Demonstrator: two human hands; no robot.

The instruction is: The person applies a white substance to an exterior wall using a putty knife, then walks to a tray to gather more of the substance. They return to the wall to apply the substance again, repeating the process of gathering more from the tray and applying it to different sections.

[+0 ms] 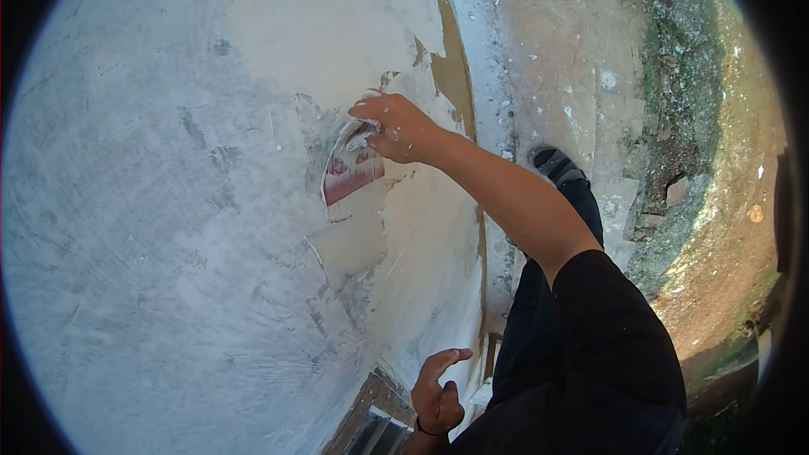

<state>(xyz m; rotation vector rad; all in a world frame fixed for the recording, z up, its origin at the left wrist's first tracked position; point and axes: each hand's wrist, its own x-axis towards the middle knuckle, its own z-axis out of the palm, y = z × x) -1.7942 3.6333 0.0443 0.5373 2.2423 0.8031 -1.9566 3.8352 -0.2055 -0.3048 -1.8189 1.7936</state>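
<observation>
My right hand (399,128) reaches across to the wall (168,227), its fingers closed around a putty scraper (354,175). The scraper has a broad blade smeared with white putty and reddish at its lower edge. Its blade lies against the wall, over the border between a grey-white area and a cream area. White putty coats the fingertips. A smooth wet-looking patch of putty (350,244) shows just below the blade. My left hand (438,392) is low in the view beside the wall, fingers apart and curved, holding nothing. A dark band circles its wrist.
A brown unpainted strip (455,76) runs along the wall's base. Paved ground (573,59) with white splashes lies to the right, then a mossy gravel strip (678,76) and bare soil. My sandalled foot (558,164) is near the wall. A framed opening (375,417) with slats is at the bottom.
</observation>
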